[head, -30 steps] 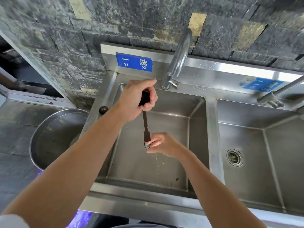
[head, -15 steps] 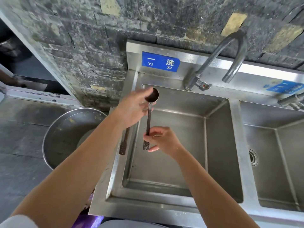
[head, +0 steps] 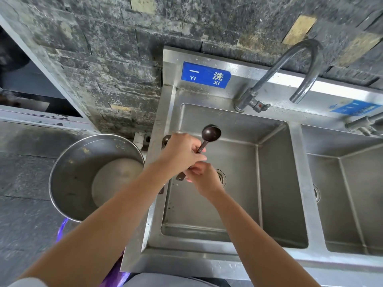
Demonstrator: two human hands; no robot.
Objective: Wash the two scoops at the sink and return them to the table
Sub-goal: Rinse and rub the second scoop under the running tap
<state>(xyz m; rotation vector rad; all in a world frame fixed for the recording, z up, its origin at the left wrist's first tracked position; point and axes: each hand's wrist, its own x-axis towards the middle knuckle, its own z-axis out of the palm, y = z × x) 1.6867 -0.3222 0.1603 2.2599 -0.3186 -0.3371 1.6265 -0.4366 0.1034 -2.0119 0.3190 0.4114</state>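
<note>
**Progress.** Washing is in hand and nothing has gone back yet. The first scoop [head: 211, 133], dark and long-handled, is held above the left basin [head: 207, 208], bowl towards the basin's back wall and handle slanting down towards its left wall. The second scoop [head: 166, 139] lies along the basin's left rim. Its bowl shows at the far end and most of its handle is hidden under the left forearm, and neither hand touches it. No water is seen leaving the tap [head: 290, 65], whose spout hangs past the basin's back right corner rather than over the scoop. Whether either scoop has been rinsed cannot be told, and no wetness or soiling on them can be made out. In my judgement the first scoop is at the rubbing or checking stage. Still to come are any rinse it needs, the second scoop's wash, and the carrying of both back to the counter, which is not in view.

**Hands.** The left hand [head: 180, 153], over the basin's left side, is closed, its fingers curled round the middle of the first scoop's handle. The right hand [head: 204, 180], just nearer than it and directly above the basin's drain [head: 222, 176], is also closed, with the fingers wrapped round the lower handle. The handle's end shows just past them on the side of the basin's left wall. The two hands touch each other.

**Other.** A large metal pot [head: 70, 183] stands outside the basin, beyond its left rim.
</note>
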